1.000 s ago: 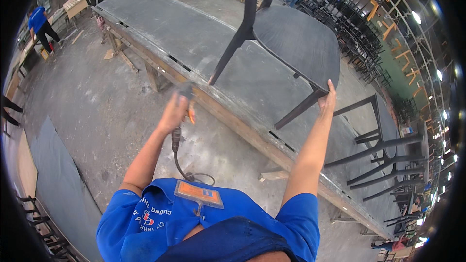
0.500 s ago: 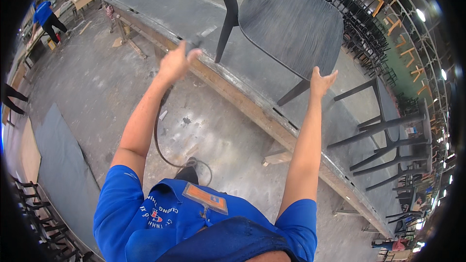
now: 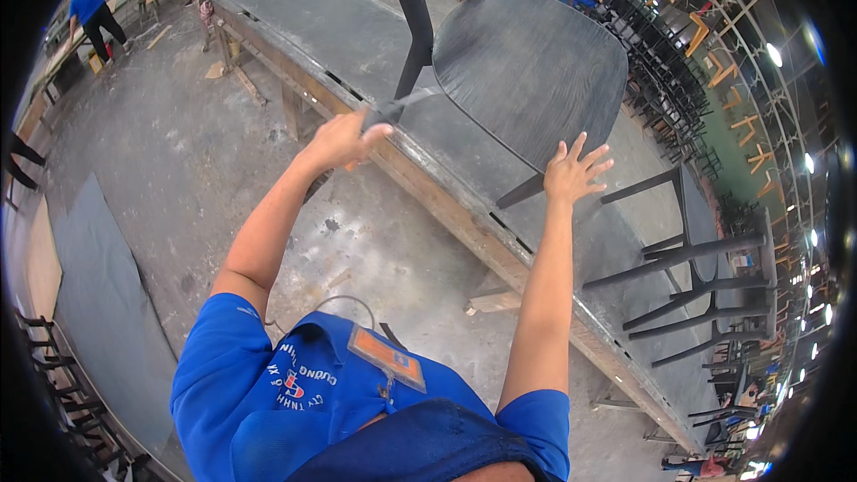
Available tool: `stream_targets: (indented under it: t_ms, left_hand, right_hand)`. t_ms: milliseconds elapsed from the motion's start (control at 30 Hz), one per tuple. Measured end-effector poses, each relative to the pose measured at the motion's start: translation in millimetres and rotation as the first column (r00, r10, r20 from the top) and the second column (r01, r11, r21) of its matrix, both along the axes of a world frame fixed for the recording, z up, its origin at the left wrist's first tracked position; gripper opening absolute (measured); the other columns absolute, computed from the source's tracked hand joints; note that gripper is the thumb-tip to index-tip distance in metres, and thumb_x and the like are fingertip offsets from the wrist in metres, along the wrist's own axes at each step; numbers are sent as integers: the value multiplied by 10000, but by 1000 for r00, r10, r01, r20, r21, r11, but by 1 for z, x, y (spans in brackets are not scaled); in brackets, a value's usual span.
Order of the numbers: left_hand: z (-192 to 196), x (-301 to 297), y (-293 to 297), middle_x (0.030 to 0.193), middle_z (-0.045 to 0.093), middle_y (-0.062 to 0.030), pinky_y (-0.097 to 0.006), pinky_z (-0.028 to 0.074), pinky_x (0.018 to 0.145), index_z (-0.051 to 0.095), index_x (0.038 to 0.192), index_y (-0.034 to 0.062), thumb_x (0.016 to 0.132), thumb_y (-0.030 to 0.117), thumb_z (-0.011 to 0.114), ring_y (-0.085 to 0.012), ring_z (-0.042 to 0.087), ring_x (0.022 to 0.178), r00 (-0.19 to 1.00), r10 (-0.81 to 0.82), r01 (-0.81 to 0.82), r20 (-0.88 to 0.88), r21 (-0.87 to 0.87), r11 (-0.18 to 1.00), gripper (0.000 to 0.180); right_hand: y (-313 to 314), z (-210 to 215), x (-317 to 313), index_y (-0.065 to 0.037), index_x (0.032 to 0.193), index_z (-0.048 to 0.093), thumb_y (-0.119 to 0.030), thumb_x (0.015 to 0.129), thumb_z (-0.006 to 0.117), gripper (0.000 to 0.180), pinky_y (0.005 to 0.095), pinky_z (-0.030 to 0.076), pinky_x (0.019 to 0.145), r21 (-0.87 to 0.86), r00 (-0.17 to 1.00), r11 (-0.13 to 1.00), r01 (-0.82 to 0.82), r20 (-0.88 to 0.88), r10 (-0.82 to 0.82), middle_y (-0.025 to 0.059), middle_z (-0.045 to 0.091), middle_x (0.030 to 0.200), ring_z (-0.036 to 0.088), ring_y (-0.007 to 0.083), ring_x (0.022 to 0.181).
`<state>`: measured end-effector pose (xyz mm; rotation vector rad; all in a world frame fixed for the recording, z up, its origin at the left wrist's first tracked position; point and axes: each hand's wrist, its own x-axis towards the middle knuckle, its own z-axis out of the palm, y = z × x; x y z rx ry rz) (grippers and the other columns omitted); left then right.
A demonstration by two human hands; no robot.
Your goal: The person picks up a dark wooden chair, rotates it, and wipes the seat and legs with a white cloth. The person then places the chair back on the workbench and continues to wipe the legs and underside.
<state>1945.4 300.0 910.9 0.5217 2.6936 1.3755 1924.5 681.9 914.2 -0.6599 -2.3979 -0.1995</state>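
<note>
- one dark chair [image 3: 531, 80] appears to stand on its legs on the long grey counter [image 3: 308, 13], seat upward, presumably so the person can reach it without stooping.
- the left hand [image 3: 346, 140] wraps its fingers around a dark tool [image 3: 388, 112]; the blur hides what kind it is. it sits over the counter's near edge, beside the chair's left side, probably to point the tool toward the chair.
- a dark hose [image 3: 316, 185] hangs below that hand on the floor side of the counter, perhaps keeping the top free of it.
- the right hand [image 3: 576, 171] has its fingers spread and grips nothing; it is at the seat's front corner, maybe for steadying the chair. whether it touches the wood, i cannot tell.
- more dark chairs [image 3: 687, 286] crowd the counter to the right, apart from the first, which seems to leave working room around it.
</note>
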Motion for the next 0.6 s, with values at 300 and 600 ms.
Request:
stream_targets:
  t_ms: [300, 600]
  left_hand:
    - [-35, 41, -15, 819, 637, -52, -210, 429, 440, 467, 1142, 30, 964, 428, 437, -138, 653, 744, 989, 142, -141, 38, 518, 844, 437]
    - [13, 75, 48, 798, 633, -93, -291, 501, 522, 470, 1200, -60, 926, 439, 527, -162, 654, 695, 985, 110, -95, -135, 111, 989, 572]
  right_hand:
    - [-11, -28, -5, -21, 1406, 260, -337, 847, 641, 747, 535, 275, 1048, -581, 714, 714, -391, -681, -164, 274, 245, 1442, 290, 407, 1320]
    - [-14, -34, -2, 26, 1270, 445, -266, 838, 651, 560, 422, 398, 940, -511, 533, 654, -558, -825, -189, 230, 552, 1216, 549, 378, 1093]
